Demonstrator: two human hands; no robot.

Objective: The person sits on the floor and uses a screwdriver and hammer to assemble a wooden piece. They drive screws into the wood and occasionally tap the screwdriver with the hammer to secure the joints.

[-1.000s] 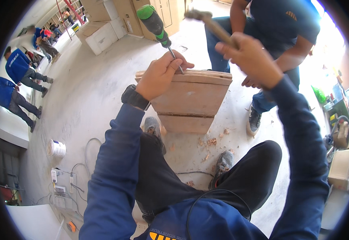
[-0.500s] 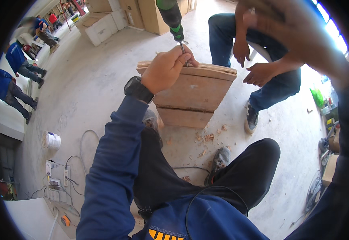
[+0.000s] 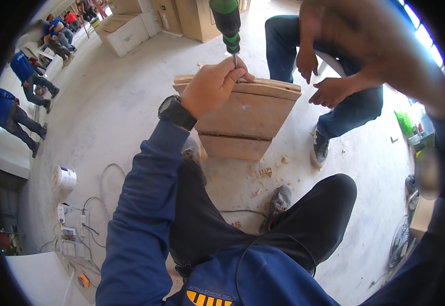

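Note:
A chisel [image 3: 227, 28] with a green and black handle stands nearly upright at the top centre. My left hand [image 3: 212, 86] pinches its metal shaft low down, close to where the tip meets the wood. That tip rests on the top edge of a wooden panel piece [image 3: 245, 115], built of layered boards with a dark gap across its lower part. My right hand [image 3: 380, 35] is raised at the upper right, large and smeared; its fingers cannot be made out. A blurred rounded shape [image 3: 428, 173] shows beside my right sleeve, its kind unclear.
A seated co-worker's two hands [image 3: 329, 93] hang just right of the wood. Wood shavings [image 3: 266, 172] and a cable [image 3: 245, 211] lie by my feet. A white bucket [image 3: 64, 178] and power sockets [image 3: 74, 229] are at left. Cardboard boxes [image 3: 194, 20] stand behind; other people [image 3: 31, 76] are far left.
The chisel's handle has shifted slightly right and stands a little straighter. My right hand and arm have moved at the upper right; a blurred shape now shows beside the sleeve.

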